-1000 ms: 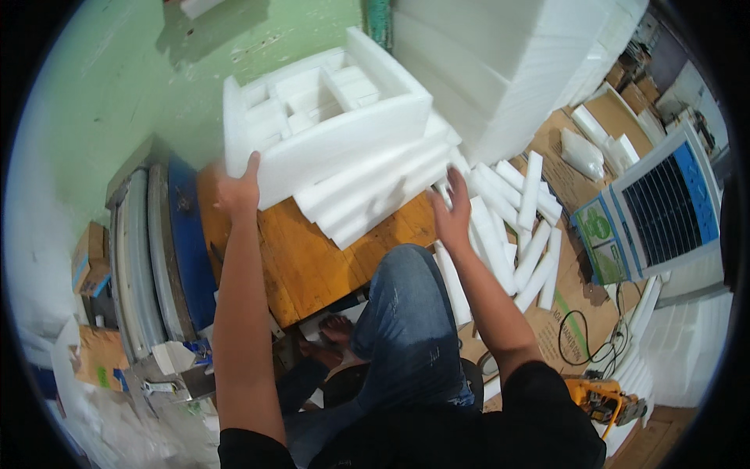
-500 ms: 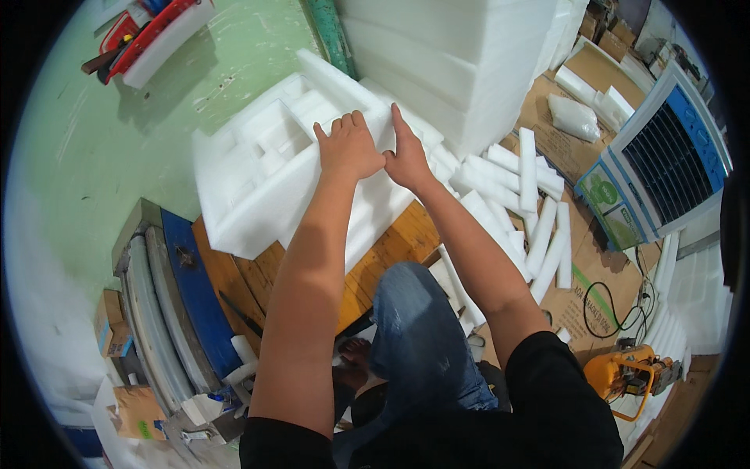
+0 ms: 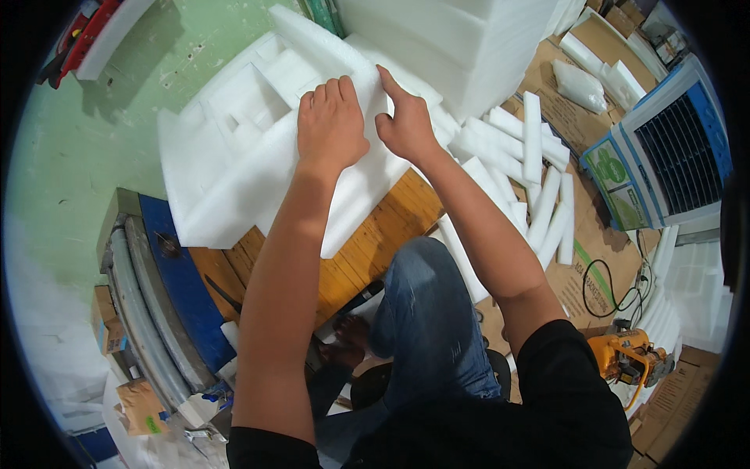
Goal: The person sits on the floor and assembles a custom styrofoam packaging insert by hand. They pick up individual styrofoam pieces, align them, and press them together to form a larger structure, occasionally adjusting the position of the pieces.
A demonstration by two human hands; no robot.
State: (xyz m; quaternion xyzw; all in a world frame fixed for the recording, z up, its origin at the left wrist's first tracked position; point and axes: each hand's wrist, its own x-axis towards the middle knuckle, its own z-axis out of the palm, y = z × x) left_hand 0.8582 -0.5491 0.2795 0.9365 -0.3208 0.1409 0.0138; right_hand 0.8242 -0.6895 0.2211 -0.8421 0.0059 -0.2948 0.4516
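A large white foam box [image 3: 226, 168] with inner compartments stands tilted on a wooden bench [image 3: 375, 227]. My left hand [image 3: 332, 125] is bent over the top edge of its near wall, fingers close together and gripping it. Against the same wall, farther right, rests my right hand [image 3: 406, 117], its index finger stretched out and its thumb spread. The remaining fingers of that hand are mostly hidden.
White foam strips [image 3: 539, 195] lie heaped on cardboard at the right. A tall foam stack [image 3: 430, 55] stands behind the box. Farther right are a blue-and-white air cooler [image 3: 664, 148] and an orange machine [image 3: 621, 352]. Rollers [image 3: 148, 305] flank the bench's left side.
My left hand's fingers have drawn together and curled over the wall. The view has shifted, so the box sits slightly farther left and higher. My right hand stays against the foam.
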